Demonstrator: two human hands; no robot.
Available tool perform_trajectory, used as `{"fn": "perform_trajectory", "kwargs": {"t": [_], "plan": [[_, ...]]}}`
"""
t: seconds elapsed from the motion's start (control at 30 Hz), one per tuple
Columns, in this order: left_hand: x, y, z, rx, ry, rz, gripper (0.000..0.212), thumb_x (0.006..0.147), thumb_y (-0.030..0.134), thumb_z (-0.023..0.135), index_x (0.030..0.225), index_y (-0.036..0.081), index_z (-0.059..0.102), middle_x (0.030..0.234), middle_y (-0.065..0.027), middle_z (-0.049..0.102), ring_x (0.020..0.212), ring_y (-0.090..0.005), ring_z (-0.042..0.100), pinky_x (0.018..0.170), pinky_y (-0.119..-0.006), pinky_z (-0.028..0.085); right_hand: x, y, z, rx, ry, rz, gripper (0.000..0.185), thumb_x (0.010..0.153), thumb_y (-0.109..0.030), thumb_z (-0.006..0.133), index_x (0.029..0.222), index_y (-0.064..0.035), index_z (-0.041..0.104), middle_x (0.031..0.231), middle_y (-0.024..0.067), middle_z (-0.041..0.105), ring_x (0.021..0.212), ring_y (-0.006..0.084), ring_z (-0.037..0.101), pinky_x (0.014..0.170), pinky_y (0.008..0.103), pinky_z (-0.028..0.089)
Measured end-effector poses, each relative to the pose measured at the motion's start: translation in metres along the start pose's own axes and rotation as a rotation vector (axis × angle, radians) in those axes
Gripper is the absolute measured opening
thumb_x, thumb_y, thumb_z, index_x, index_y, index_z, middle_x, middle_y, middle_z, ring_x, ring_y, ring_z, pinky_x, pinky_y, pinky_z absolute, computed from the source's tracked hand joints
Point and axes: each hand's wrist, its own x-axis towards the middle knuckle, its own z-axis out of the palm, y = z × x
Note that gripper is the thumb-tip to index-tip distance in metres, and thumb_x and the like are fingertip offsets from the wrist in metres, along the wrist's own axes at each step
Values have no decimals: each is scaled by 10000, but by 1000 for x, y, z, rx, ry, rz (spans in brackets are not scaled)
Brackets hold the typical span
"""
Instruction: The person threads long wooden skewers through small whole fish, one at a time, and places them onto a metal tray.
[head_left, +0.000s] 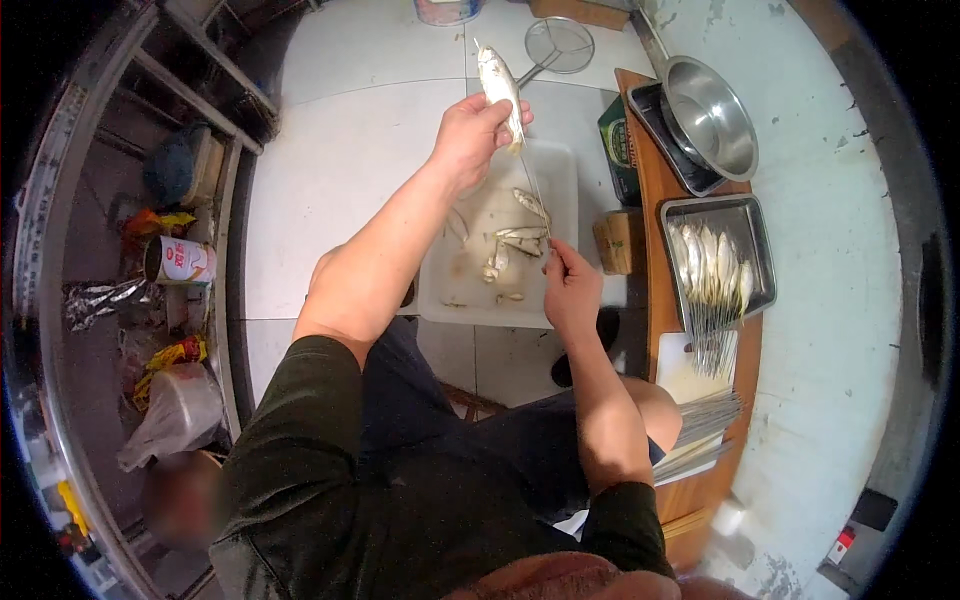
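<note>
My left hand grips a small silvery fish around its rear half, head pointing away from me. A thin metal skewer runs from the fish's tail end down to my right hand, whose fingers pinch its near end. A thin tip shows at the fish's mouth. Below my hands, a white plastic basin on the tiled floor holds several loose fish. To the right, several skewered fish lie side by side in a metal tray, their skewers sticking out over the near rim.
A wooden bench along the wall bears the tray, a steel bowl, and a white cutting board with bundled skewers. A wire strainer lies on the floor beyond the basin. Metal shelving with a can stands left.
</note>
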Motion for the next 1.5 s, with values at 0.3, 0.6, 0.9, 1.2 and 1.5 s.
{"fn": "perform_trajectory", "kwargs": {"t": [0.3, 0.6, 0.9, 1.2, 1.5], "plan": [[-1, -9, 0, 78, -39, -22, 186, 934, 66, 484, 1059, -57, 546, 1045, -136, 636, 931, -185, 639, 776, -275, 536, 1, 2, 8, 1, 5, 1, 243, 876, -121, 534, 1078, -32, 636, 841, 177, 661, 766, 280, 650, 730, 334, 497], [-5, -9, 4, -97, -26, -97, 231, 937, 111, 494, 1099, -53, 505, 1046, -152, 626, 926, -211, 640, 765, -290, 531, 3, 1, 14, 93, 49, -15, 232, 893, -134, 542, 1061, -3, 633, 786, 144, 655, 695, 176, 609, 673, 297, 480], [-7, -15, 5, -121, -15, -101, 269, 957, 164, 490, 1131, -41, 479, 1037, -164, 618, 915, -237, 636, 771, -326, 542, 3, -3, 18, 115, 60, -8, 219, 891, -125, 547, 1049, -1, 635, 748, 122, 642, 664, 150, 582, 651, 281, 476], [-2, -4, 2, -235, -51, -57, 299, 971, 183, 462, 1171, -37, 443, 1097, -174, 596, 982, -256, 617, 826, -359, 536, 6, -4, 20, 153, 29, -16, 229, 897, -138, 533, 1055, -3, 630, 764, 123, 648, 676, 156, 599, 663, 292, 477], [-4, -7, 2, -239, -63, -96, 289, 978, 190, 445, 1155, -38, 442, 1106, -184, 590, 984, -263, 616, 834, -363, 532, 13, -9, 23, 154, 28, -9, 216, 901, -150, 542, 1033, -7, 635, 724, 93, 633, 665, 131, 587, 646, 266, 468]]}}
